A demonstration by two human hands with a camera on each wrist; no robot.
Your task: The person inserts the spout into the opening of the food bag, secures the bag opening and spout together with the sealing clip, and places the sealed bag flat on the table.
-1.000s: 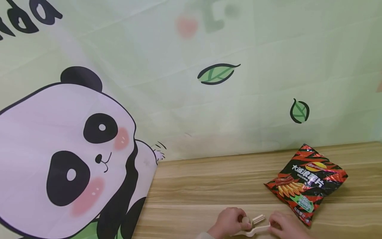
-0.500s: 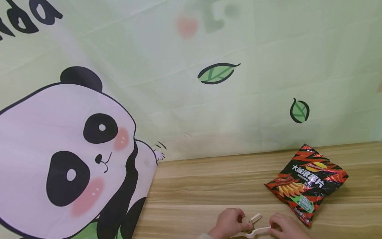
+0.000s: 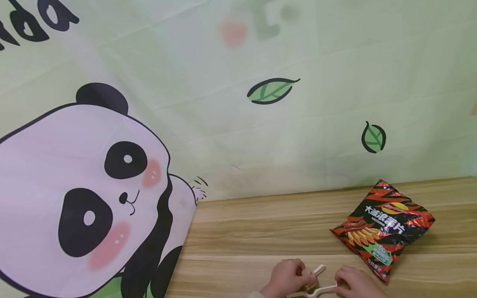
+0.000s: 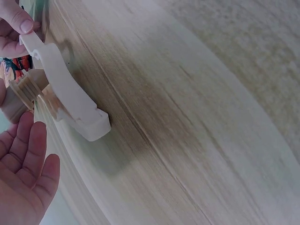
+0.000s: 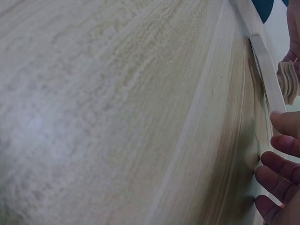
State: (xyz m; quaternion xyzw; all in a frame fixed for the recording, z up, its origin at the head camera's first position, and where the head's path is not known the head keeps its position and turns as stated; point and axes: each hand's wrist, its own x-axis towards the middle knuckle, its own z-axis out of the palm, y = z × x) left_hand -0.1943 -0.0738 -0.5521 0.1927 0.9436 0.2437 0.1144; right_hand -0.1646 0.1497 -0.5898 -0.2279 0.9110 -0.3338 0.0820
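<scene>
My left hand (image 3: pixel 287 276) pinches a small beige bundle of layered strips (image 4: pixel 27 89) with wavy, ridged edges; its exact kind cannot be told. In the left wrist view the other fingers of that hand stretch out below the bundle. My right hand (image 3: pixel 355 282) pinches one end of a long white curved strip (image 4: pixel 70 84), whose far end is thicker and boxy. The right wrist view shows the strip (image 5: pixel 268 70) slanting between the hands, with the bundle (image 5: pixel 287 83) close behind it. Whether strip and bundle touch is unclear.
A red and black bag of crisps (image 3: pixel 384 229) lies on the wood-grain table (image 3: pixel 253 236), beyond my right hand. A pale green cloth backdrop (image 3: pixel 208 124) with a printed panda (image 3: pixel 85 165) rises behind the table and covers its left side.
The beige bundle has turned in my left hand, and its projecting end has shifted slightly left and looks narrower. My right hand and the white strip have barely moved.
</scene>
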